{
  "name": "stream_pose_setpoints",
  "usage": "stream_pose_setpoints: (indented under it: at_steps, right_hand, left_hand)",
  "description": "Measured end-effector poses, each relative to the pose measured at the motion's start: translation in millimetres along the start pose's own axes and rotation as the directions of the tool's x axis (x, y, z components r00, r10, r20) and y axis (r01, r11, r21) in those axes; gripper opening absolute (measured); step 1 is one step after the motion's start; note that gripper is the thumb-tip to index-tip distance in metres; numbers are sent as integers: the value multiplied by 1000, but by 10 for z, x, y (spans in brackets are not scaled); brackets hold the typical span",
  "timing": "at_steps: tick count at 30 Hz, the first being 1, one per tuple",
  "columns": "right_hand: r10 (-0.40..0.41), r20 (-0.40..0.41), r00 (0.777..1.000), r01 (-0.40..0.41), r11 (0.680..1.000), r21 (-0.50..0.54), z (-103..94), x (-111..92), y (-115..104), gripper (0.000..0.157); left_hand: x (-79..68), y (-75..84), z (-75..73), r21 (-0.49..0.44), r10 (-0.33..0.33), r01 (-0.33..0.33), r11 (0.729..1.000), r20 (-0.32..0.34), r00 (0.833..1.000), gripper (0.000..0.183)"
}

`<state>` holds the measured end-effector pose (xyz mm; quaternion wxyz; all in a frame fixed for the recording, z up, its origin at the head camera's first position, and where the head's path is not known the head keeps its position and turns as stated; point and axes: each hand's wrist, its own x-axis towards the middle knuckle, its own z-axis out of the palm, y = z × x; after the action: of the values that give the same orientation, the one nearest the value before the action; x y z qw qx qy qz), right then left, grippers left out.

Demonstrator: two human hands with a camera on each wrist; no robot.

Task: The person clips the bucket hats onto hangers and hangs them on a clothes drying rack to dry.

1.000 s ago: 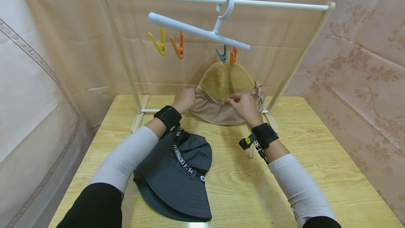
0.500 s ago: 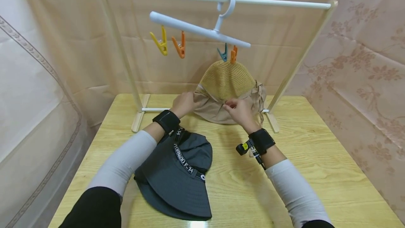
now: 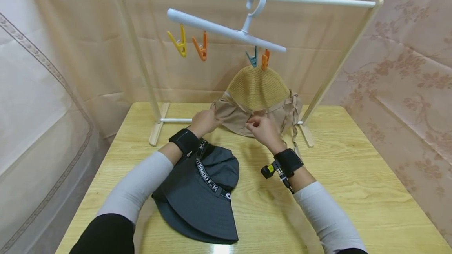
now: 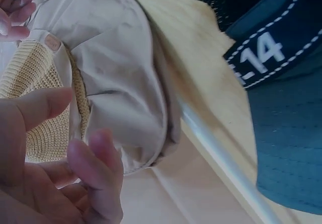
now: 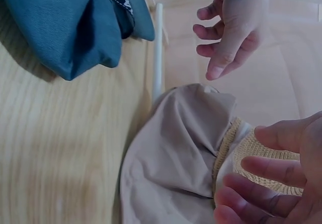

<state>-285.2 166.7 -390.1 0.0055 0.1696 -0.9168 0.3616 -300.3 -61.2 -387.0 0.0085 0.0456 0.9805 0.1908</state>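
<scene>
on the near half of the table (image 3: pixel 353 191), the dark cap (image 3: pixel 197 203) lies with its brim fanning toward 7 o'clock and its crown toward 1. past it are the left hand (image 3: pixel 204 122) and the right hand (image 3: pixel 265 130), fingers loosely bent and parted, neither gripping anything; whether fingertips graze the cloth i cannot tell. just beyond both hangs the straw hat (image 3: pixel 257 89), and any next move probably turns on this: it lies at 2 o'clock from the left hand but at 12 from the right hand, which is nearer its middle. its crown points to 12; its long axis, across the brim, runs roughly 9 to 3. above, a blue clip (image 3: pixel 252 58) and an orange clip (image 3: pixel 265 61) meet the crown, under the tilted hanger (image 3: pixel 219 28).
</scene>
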Motion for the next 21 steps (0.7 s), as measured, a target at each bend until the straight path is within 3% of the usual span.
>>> stream_pose_setpoints:
  at_steps: [5,10,16,19,21]
  right_hand:
    - [-45,7,999,45,999,15,72,-5,60,23]
    - [-119,17,993,118,993,9,205,-33,142,23]
    - [-71,76,995,69,997,33,293,-74,171,26]
    - [-58,97,994,57,998,21,323,-96,173,25]
    - [-47,116,992,47,999,8,348,-112,173,26]
  left_hand:
    - [-98,-47,55,-30,2,-2,1000,11,1000,46]
    - [-180,-90,127,-27,-41,42,999,56,998,43]
    - [-216,-126,184,34,-67,63,997,123,990,43]
    - [-222,-150,215,26,-69,65,998,153,986,32]
    - [-225,-174,237,15,-65,63,998,162,985,34]
